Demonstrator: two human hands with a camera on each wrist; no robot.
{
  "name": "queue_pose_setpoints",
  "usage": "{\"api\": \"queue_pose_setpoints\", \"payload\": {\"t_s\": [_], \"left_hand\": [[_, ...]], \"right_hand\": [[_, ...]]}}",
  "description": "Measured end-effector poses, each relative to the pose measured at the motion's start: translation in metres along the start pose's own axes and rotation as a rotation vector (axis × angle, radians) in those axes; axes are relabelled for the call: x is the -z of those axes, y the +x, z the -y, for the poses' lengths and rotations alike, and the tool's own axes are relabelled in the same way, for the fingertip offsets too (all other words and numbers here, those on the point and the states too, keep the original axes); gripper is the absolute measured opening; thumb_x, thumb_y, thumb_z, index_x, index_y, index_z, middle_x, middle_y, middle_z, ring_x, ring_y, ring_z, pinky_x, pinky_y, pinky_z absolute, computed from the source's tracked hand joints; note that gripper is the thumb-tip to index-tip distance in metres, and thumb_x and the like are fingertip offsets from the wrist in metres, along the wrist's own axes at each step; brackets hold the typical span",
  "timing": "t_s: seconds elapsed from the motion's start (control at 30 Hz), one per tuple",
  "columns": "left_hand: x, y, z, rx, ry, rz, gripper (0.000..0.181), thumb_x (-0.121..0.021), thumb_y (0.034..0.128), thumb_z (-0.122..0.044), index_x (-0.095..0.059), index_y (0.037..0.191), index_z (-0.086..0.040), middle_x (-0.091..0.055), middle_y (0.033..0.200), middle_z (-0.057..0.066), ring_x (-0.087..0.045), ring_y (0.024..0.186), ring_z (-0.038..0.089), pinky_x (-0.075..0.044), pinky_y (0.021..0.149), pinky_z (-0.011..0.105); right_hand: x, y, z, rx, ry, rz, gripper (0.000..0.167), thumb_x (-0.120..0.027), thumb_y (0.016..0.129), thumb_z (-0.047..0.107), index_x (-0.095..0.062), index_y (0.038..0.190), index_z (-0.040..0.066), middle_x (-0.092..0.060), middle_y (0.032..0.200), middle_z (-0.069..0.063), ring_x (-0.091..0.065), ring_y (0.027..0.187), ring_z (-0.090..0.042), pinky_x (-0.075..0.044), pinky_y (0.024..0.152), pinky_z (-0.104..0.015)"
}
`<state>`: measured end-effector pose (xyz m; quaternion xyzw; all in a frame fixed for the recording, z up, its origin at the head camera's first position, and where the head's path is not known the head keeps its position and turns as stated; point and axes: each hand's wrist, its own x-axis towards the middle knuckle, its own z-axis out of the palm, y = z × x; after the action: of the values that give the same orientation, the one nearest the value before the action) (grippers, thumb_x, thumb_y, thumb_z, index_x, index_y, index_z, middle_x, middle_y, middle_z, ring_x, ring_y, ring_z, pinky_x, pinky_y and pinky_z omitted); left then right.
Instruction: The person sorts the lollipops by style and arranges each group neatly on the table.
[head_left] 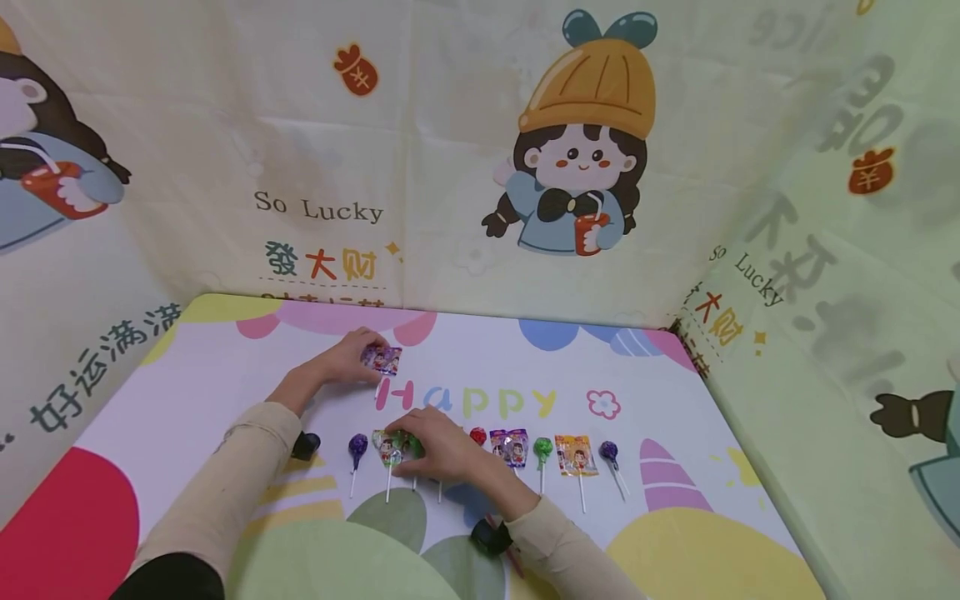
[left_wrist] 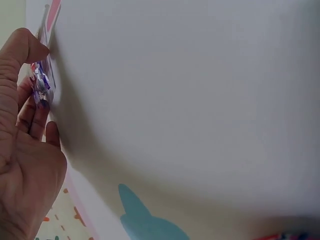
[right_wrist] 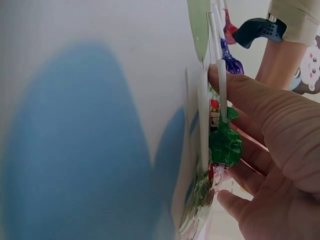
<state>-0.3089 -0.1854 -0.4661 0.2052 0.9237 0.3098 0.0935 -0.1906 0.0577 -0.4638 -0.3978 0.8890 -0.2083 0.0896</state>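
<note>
My left hand [head_left: 347, 360] pinches a flat-wrapped purple lollipop [head_left: 386, 360] above the row, left of the word "Happy". In the left wrist view, its shiny wrapper [left_wrist: 41, 82] sits between thumb and fingers. My right hand [head_left: 442, 446] is down at the row, thumb and fingers around a flat-wrapped green lollipop [head_left: 387, 450]. A round green lollipop [right_wrist: 226, 146] lies within the curve of that hand in the right wrist view. Left of it lies a round purple lollipop [head_left: 357, 447]. The hand partly covers the row's middle.
Rightward in the row lie a red lollipop [head_left: 477, 435], a flat-wrapped purple one [head_left: 510, 448], a round green one [head_left: 543, 450], an orange-wrapped one [head_left: 576, 455] and a dark purple one [head_left: 610, 453]. Printed cloth walls [head_left: 442, 167] enclose the patterned table [head_left: 300, 467].
</note>
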Motion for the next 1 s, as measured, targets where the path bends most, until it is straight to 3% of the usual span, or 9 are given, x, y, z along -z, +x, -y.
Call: {"api": "queue_pose_setpoints", "payload": {"t_s": [0.43,0.77,1.0], "left_hand": [[-0.0033,-0.0049,0.0013,0.001,-0.026,-0.006,0.06,-0.081,0.0838,-0.017,-0.054,0.134,0.0,-0.046,0.139,0.024,-0.043,0.129,0.041,-0.034,0.114,0.061],[-0.0039,-0.0004,0.0035,0.032,-0.039,-0.002,0.059,-0.08,0.0851,-0.017,-0.053,0.136,-0.002,-0.043,0.144,0.024,-0.04,0.133,0.041,-0.033,0.116,0.06],[-0.0062,-0.0017,0.0056,0.021,-0.04,-0.007,0.06,-0.08,0.0843,-0.018,-0.053,0.135,-0.001,-0.044,0.141,0.024,-0.042,0.131,0.042,-0.034,0.115,0.061]], "right_hand": [[0.0032,0.0015,-0.0015,-0.006,0.031,-0.012,0.051,-0.081,0.09,0.031,-0.063,0.135,0.015,-0.064,0.132,0.002,-0.055,0.125,-0.011,-0.041,0.112,-0.028],[0.0045,0.006,-0.0009,-0.054,0.045,0.002,0.054,-0.082,0.089,0.031,-0.062,0.137,0.016,-0.064,0.135,0.003,-0.055,0.129,-0.013,-0.04,0.114,-0.032],[0.0035,0.0064,-0.0008,-0.058,0.055,-0.004,0.056,-0.083,0.088,0.031,-0.061,0.137,0.016,-0.063,0.134,0.003,-0.054,0.128,-0.012,-0.041,0.113,-0.031]]}}
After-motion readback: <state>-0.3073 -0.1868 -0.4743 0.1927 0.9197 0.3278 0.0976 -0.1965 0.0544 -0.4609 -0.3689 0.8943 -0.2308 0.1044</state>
